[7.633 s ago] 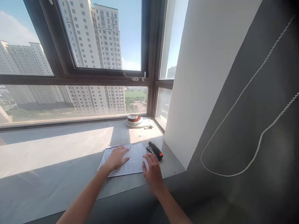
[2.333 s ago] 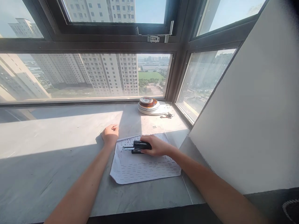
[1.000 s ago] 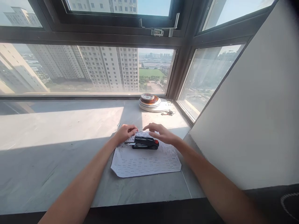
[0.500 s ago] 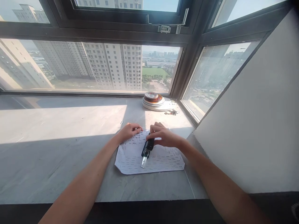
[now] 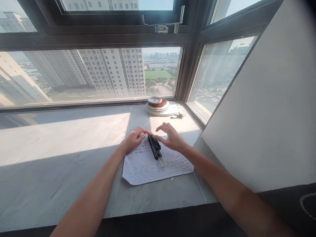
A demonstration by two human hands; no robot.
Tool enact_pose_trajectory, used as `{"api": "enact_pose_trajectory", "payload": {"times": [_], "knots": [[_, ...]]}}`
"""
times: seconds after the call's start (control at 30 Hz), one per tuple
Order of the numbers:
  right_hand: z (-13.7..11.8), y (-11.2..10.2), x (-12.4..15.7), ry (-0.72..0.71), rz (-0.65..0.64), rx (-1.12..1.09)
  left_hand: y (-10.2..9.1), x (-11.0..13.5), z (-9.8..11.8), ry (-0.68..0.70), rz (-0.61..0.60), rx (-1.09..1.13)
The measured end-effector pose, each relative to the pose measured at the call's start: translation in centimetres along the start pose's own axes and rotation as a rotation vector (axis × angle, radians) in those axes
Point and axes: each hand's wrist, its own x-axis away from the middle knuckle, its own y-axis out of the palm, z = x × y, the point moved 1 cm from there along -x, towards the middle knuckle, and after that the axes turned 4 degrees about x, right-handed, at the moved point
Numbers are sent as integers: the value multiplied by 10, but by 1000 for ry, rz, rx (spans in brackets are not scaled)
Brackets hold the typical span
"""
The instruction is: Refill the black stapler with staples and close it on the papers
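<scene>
A black stapler (image 5: 155, 144) with an orange far end lies on a sheaf of white paper (image 5: 143, 169) covered in short dark marks. Its metal tray (image 5: 161, 162) sticks out at the end nearest me. My left hand (image 5: 133, 140) rests on the paper's far left edge. Its fingers are stretched toward the orange end, and I cannot tell if they touch it. On the stapler's other side, my right hand (image 5: 170, 136) is open, thumb and fingers spread apart. The thumb is close against the stapler's body; contact there is unclear.
On the grey stone sill (image 5: 61, 184), a stack of plates (image 5: 158, 108) stands in the far corner with a small tangle of dark cord or wire (image 5: 178, 116) beside it. Windows run along the back and right. A white slanted wall (image 5: 251, 108) borders the right side.
My right hand has loosened from the stapler, its fingers spreading. The stapler has turned, its tray now pointing toward the lower right and its orange end showing. The camera view has shifted.
</scene>
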Motion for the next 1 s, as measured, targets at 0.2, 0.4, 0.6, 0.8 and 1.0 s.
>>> {"api": "enact_pose_trajectory", "payload": {"times": [0.2,0.4,0.6,0.8,1.0], "knots": [[-24,5,6,140,-185,-7,0,-1,2,8,-6,49],[-24,5,7,42,-194,25,0,-1,2,-71,-26,99],[-5,8,4,-3,-172,19,-2,0,4,-98,-50,158],[15,7,-4,-122,-148,-88,-6,1,10,40,-101,67],[13,10,-4,-171,-116,-51,2,4,16,121,-118,39]]}}
